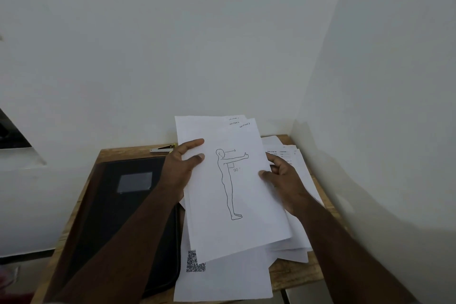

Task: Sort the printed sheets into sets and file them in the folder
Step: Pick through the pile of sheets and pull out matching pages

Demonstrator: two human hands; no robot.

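A stack of printed sheets (237, 229) is raised above a small wooden table (296, 276). Its top page shows a line drawing of a standing figure with one arm held out at 90 degrees. My left hand (183, 168) grips the stack's left edge, thumb and a finger lying on the front. At the right edge my right hand (281, 175) holds the stack, thumb on the front. More loose sheets (293, 153) lie under and to the right of it. One sheet with a QR code (196, 261) lies at the front. A black zip folder (123, 217) lies closed at the left.
A stapler (163, 148) lies at the table's back edge, beside the folder's far corner. White walls close the table in at the back and right. The table's front edge falls off to a grey floor at the lower right.
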